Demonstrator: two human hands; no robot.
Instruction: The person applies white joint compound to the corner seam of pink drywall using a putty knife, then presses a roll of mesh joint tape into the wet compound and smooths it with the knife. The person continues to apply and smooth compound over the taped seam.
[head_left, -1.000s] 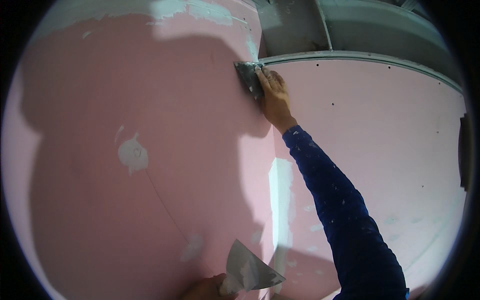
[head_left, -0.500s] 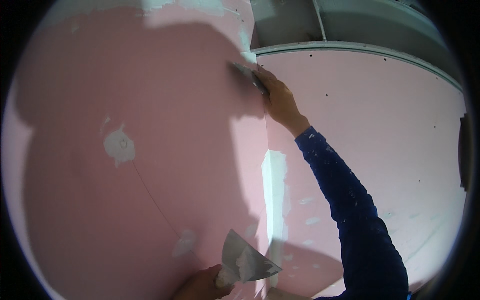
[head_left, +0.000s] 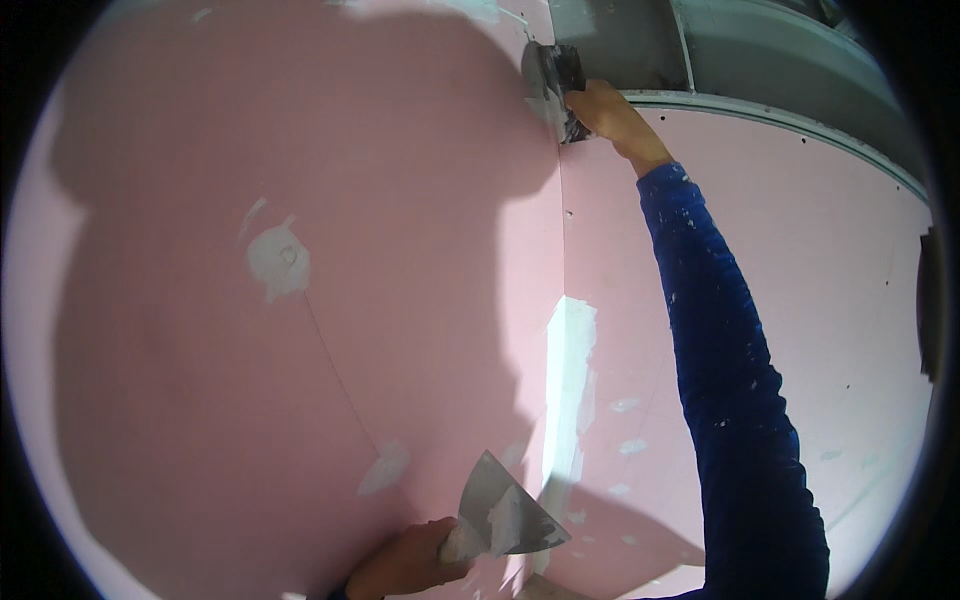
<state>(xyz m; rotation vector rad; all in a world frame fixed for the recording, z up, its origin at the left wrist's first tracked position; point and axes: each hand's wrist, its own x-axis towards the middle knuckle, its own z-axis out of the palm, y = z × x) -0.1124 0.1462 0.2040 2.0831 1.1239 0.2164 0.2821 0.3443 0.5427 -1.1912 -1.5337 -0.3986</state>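
Observation:
My right hand (head_left: 612,112) is raised high, closed on a dark, flat-bladed smoothing trowel (head_left: 562,75). Its blade is at the upper part of the inside corner where two pink wallboards meet. Low in the view, my left hand (head_left: 410,560) grips the handle of a wide putty knife (head_left: 482,508), whose metal blade points up and right. A lump of pale filler (head_left: 506,518) sits on that blade. Down the corner runs a strip of whitish filler (head_left: 568,390), ending below a bare stretch of joint.
The left pink wallboard (head_left: 400,240) carries round filler patches and a thin seam line. Screw heads dot the right wallboard (head_left: 800,260). Above it, a curved metal track (head_left: 740,102) edges a grey recess (head_left: 620,50). My shadow covers much of the left wall.
My right hand has moved up and to the right with the trowel, from the left wall to the top of the corner. My left hand still holds the putty knife low down.

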